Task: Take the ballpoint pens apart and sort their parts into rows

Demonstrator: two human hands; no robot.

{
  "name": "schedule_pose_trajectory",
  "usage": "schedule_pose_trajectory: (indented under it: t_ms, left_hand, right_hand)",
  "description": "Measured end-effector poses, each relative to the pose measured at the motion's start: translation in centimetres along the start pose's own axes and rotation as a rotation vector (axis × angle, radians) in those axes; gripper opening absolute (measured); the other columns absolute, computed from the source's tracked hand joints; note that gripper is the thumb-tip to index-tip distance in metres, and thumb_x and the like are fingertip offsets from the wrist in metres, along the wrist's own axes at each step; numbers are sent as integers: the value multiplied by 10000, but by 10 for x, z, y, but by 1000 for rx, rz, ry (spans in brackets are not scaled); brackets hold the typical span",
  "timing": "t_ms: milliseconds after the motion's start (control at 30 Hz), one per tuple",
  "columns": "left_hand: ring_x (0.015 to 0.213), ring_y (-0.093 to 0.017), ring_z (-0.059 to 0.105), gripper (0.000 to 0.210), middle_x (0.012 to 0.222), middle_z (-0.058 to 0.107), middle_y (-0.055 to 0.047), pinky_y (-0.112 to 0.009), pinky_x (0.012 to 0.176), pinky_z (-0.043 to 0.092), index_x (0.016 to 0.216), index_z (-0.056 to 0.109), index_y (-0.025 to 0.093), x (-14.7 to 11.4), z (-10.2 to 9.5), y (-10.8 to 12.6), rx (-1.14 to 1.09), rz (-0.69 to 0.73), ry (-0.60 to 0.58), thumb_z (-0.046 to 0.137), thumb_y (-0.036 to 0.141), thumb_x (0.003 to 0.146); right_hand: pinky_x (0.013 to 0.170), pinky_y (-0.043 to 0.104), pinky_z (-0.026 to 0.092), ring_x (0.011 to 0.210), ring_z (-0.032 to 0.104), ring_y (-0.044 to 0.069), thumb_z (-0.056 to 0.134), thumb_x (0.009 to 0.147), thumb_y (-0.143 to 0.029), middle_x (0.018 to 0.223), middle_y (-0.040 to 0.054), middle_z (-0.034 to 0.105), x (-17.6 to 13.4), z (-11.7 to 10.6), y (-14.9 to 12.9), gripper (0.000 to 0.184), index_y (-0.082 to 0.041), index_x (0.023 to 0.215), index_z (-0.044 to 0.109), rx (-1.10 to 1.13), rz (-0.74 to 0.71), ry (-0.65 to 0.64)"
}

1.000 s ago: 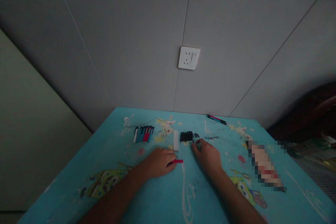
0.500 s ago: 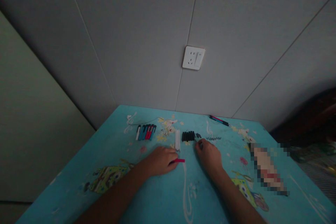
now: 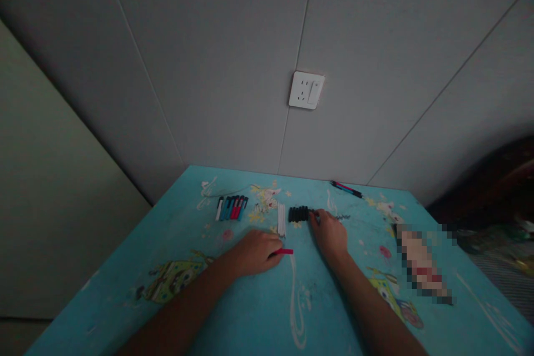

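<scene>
My left hand (image 3: 259, 253) is closed around a short red pen barrel (image 3: 286, 251), whose end sticks out to the right from the fingertips. My right hand (image 3: 332, 237) reaches farther up the table, fingers bent together at the small dark pieces (image 3: 311, 212); whatever is between them is too small to make out. Just left of these fingers lies a row of short black pen grips (image 3: 298, 214). Thin white refills (image 3: 281, 219) lie side by side beyond my left hand. A line of tiny springs (image 3: 343, 217) shows past my right hand, partly covered by it.
Several white, blue and red pen barrels with dark ends (image 3: 231, 208) lie in a row at the back left. Whole pens (image 3: 346, 189) rest by the wall. A blurred-out flat item (image 3: 421, 264) lies at the right on the blue patterned tablecloth (image 3: 250, 317). A socket (image 3: 306, 90) is on the wall.
My right hand has moved slightly forward onto the small dark pieces, now covering most of them. My left hand keeps its hold on the red pen barrel. The view has shifted a little.
</scene>
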State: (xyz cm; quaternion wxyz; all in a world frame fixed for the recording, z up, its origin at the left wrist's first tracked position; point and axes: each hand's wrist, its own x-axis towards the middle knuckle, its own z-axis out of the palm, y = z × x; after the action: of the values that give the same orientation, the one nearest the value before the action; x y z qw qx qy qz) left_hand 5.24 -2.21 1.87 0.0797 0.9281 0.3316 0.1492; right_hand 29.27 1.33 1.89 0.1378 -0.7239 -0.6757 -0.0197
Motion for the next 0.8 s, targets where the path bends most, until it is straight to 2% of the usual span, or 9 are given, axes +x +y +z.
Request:
schedule_pose_trajectory:
  t_ms: [200, 333, 467, 533, 633, 733, 800]
  left_hand:
    - [731, -176, 637, 181, 810, 666, -10, -281, 624, 410, 810, 631, 213, 0, 0, -1, 11, 6, 10, 536, 315, 926]
    - [736, -180, 644, 173, 816, 670, -2, -284, 611, 406, 792, 619, 213, -1, 0, -2, 22, 6, 16, 553, 316, 914]
    - [738, -179, 643, 165, 815, 666, -7, -281, 611, 413, 784, 614, 206, -2, 1, -2, 13, 18, 21, 568, 307, 906]
    - [721, -173, 634, 174, 799, 656, -12, -277, 609, 420, 777, 618, 201, -2, 2, -2, 1, 28, 29, 571, 307, 907]
    - [736, -172, 617, 218, 802, 641, -27, -285, 649, 448, 808, 636, 188, -1, 0, -1, -11, 28, 77, 547, 343, 933]
    - [894, -199, 606, 261, 908, 649, -53, -337, 817, 471, 940, 662, 184, 2, -6, -1, -38, -16, 174, 491, 379, 974]
    - [1023, -218, 580, 261, 1031, 647, -69, -386, 930, 447, 1048, 663, 202, 4, -10, -1, -67, -40, 229, 487, 383, 980]
  right_hand:
    - [789, 284, 442, 877, 661, 207, 298, 1012, -328, 982, 103, 701, -2, -1, 9, 381, -166, 1095, 633, 254, -35, 81]
    - [800, 304, 463, 849, 639, 203, 332, 941, -223, 953, 88, 687, -5, -1, 21, 367, -147, 1180, 600, 466, -70, 132]
    - [798, 323, 500, 833, 640, 200, 445, 928, -293, 993, 102, 681, -9, 2, 24, 364, -131, 1229, 571, 628, -100, 181]
    - [815, 336, 518, 855, 652, 202, 493, 931, -345, 1025, 104, 686, -10, 4, 20, 334, -149, 1179, 602, 694, -128, 191]
    - [870, 373, 528, 947, 656, 220, 509, 946, -356, 1072, 99, 686, -12, 10, 10, 272, -186, 1104, 651, 730, -249, 202]
    - [937, 392, 512, 1064, 625, 223, 458, 980, -276, 1165, 101, 658, -13, 15, 1, 283, -209, 1199, 625, 701, -421, 202]
    - [940, 386, 506, 1070, 618, 220, 440, 989, -228, 1170, 102, 656, -14, 16, -3, 300, -212, 1241, 603, 615, -534, 199]
